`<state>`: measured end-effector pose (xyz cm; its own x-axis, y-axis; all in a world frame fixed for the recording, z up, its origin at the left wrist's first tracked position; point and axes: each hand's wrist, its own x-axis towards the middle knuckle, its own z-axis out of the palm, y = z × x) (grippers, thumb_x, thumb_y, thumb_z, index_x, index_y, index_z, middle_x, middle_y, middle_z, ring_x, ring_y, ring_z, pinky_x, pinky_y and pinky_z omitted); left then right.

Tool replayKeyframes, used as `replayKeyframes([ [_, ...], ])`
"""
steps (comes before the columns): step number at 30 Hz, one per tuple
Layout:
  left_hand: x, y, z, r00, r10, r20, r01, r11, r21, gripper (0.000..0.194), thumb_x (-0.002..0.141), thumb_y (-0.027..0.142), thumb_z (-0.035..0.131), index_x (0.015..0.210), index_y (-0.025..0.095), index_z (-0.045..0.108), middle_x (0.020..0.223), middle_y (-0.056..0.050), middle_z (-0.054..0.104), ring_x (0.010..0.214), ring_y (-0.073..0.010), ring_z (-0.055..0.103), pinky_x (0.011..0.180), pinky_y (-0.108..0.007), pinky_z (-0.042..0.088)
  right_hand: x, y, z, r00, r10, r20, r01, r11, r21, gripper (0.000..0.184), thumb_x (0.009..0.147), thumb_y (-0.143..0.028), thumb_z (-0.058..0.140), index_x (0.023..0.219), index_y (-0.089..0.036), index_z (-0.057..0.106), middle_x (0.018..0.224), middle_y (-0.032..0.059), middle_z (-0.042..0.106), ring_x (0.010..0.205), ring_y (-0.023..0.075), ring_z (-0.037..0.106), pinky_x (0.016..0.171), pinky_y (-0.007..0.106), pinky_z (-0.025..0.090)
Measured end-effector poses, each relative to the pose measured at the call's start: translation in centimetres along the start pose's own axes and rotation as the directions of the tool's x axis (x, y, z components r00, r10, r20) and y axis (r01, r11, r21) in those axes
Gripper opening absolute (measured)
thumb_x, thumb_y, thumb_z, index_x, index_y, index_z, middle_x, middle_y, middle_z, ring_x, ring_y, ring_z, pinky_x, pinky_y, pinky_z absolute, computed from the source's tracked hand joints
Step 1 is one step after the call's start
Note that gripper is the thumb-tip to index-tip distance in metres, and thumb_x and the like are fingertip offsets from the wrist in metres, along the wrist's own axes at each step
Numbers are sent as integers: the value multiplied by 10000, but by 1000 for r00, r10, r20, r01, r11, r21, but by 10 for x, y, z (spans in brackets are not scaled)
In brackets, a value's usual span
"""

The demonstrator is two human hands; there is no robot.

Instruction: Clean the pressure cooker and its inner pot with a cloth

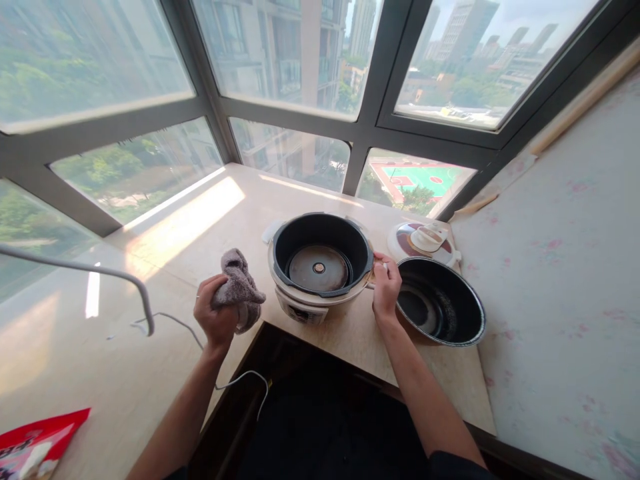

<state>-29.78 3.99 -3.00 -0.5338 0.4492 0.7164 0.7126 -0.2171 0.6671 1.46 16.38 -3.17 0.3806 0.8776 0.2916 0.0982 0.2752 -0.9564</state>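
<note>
A white electric pressure cooker (300, 303) stands open on the windowsill counter, its dark well and round heating plate (330, 270) showing. My left hand (216, 313) is closed around a bunched grey-brown cloth (240, 283), held just left of the cooker and apart from it. At the cooker's right side, my right hand (386, 287) has its fingers curled on the side handle. Right of that hand sits the black inner pot (453, 300), tilted a little. Behind it lies the cooker lid (423, 239) with its pale knob.
Windows (285, 60) enclose the stone-topped counter (175, 233) at the back and left. A papered wall (560, 280) closes the right side. A grey cable (125, 277) crosses at left, with a thin white cord (245, 377) over the front edge. A red packet (45, 443) lies at lower left.
</note>
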Motion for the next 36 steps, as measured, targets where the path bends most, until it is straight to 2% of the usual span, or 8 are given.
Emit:
replayKeyframes([
  [2, 0, 8, 5, 1000, -18, 13, 18, 1000, -4, 324, 783, 131, 602, 1075, 180, 732, 1077, -95, 736, 1049, -266, 695, 960, -456, 550, 0, -1, 0, 1000, -4, -1, 4, 1000, -6, 290, 820, -346, 567, 1000, -196, 738, 1065, 58, 755, 1045, 237, 653, 1017, 410, 466],
  [5, 3, 10, 18, 983, -32, 181, 37, 999, -22, 531, 766, 118, 572, 1277, 197, 689, 1259, -101, 709, 1214, -285, 653, 1066, -475, 507, 0, -1, -1, 1000, -17, 5, 17, 1000, -8, 287, 828, -345, 576, 1002, -191, 744, 1065, 62, 756, 1048, 239, 651, 1013, 406, 465],
  [9, 9, 3, 30, 873, 105, 476, -102, 994, -31, 634, 741, 122, 541, 1355, 216, 665, 1376, -139, 655, 1303, -336, 598, 1108, -525, 466, 0, 1, -1, 1000, 1, 15, -1, 1000, 5, 289, 839, -344, 578, 1017, -186, 742, 1067, 63, 755, 1045, 239, 651, 1005, 404, 465],
  [12, 12, 0, 27, 802, 152, 577, -226, 972, 58, 700, 733, 110, 518, 1418, 215, 619, 1445, -159, 598, 1326, -353, 569, 1087, -541, 468, -1, 2, -1, 1000, 12, 11, -12, 1000, 20, 286, 837, -340, 581, 1021, -188, 739, 1071, 61, 752, 1046, 238, 653, 1003, 402, 466],
  [16, 16, 10, 14, 721, 104, 685, -336, 917, 215, 707, 790, 133, 512, 1494, 196, 530, 1451, -173, 577, 1295, -350, 575, 1018, -503, 499, -2, 2, 0, 1000, 16, 6, -16, 999, 28, 290, 841, -335, 576, 1033, -186, 733, 1082, 64, 745, 1054, 239, 655, 1004, 402, 470],
  [25, 41, 41, -6, 638, -80, 765, -474, 742, 473, 582, 824, 129, 477, 1383, 186, 628, 1246, -162, 698, 972, -343, 663, 804, -446, 497, -1, 1, -1, 1000, 25, 9, -25, 999, 41, 294, 826, -353, 595, 1019, -184, 738, 1067, 66, 747, 1038, 244, 655, 997, 410, 469],
  [32, 60, 48, -10, 654, -246, 715, -452, 630, 631, 704, 883, 179, 419, 1586, 165, 399, 977, -139, 685, 784, -297, 676, 720, -387, 499, -1, 0, -1, 1000, 20, 7, -21, 999, 40, 294, 822, -349, 593, 1015, -182, 740, 1060, 67, 749, 1034, 242, 652, 999, 404, 464],
  [36, 70, 66, -2, 608, -295, 737, -450, 637, 626, 665, 950, 220, 361, 1615, 221, 348, 1064, -141, 655, 739, -267, 674, 729, -388, 521, -1, -1, -2, 1000, 15, 20, -16, 1000, 25, 299, 815, -341, 586, 1014, -183, 742, 1064, 67, 750, 1041, 242, 647, 1006, 401, 458],
])
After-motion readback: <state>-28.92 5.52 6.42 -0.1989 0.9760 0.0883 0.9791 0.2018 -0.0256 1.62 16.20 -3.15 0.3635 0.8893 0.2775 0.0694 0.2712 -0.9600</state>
